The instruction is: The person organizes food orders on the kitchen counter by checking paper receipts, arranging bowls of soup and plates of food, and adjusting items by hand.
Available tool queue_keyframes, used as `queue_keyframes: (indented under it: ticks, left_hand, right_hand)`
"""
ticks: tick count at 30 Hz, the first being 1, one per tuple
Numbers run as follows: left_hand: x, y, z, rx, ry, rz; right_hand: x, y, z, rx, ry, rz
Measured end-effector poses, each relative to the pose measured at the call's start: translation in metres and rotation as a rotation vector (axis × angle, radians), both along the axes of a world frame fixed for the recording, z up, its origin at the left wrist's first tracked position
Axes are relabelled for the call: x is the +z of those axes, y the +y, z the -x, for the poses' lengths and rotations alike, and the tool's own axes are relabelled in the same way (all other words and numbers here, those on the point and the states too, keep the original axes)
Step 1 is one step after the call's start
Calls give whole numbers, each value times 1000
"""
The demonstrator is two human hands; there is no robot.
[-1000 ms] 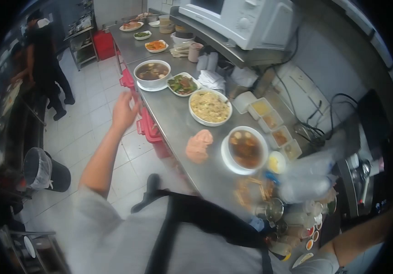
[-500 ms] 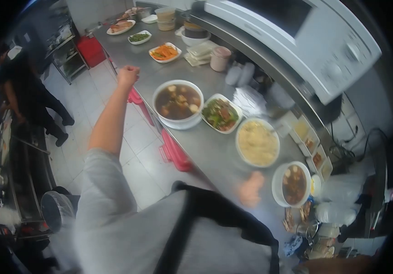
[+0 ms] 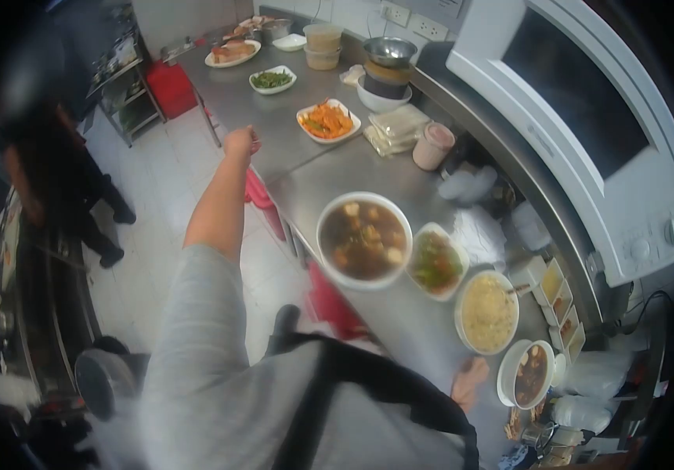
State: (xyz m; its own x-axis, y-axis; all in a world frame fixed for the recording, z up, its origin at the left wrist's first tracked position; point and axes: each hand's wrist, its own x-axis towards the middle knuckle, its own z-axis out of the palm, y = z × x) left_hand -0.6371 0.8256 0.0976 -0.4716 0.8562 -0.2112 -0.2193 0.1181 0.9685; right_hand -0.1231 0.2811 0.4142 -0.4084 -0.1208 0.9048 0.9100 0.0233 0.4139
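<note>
One bare forearm points forward, left hand curled.

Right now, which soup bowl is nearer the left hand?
The larger-looking soup bowl, at the edge of the counter; the other soup bowl is farther from the left hand, beyond the bowl of yellow food.

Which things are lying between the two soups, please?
In the head view, green food and yellow food lie between the larger-looking soup and the smaller-looking soup.
</note>
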Motion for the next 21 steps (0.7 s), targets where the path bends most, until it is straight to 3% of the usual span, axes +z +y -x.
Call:
queue_keyframes:
  ticks: [5,10,17,18,19,20,21]
  left_hand:
    - [-30,128,32,-208,-66,48]
    - [-48,217,21,-117,-289,54]
    - [-100,304,29,-87,-355,-190]
    - [-111,311,31,-52,-362,-230]
    - [-119,316,37,-128,-368,-281]
    - [-136,327,51,-193,-424,-241]
    - [-117,305,58,-408,-224,-248]
  right_hand:
    - [-15,81,77,-187,22,129]
    - [-9,157,158,-608,-105,417]
    - [0,175,201,-679,36,502]
    - [2,163,200,-774,-38,601]
    - [-6,119,182,-921,166,668]
    - [-13,123,184,-825,198,660]
    - [-12,124,195,-846,179,685]
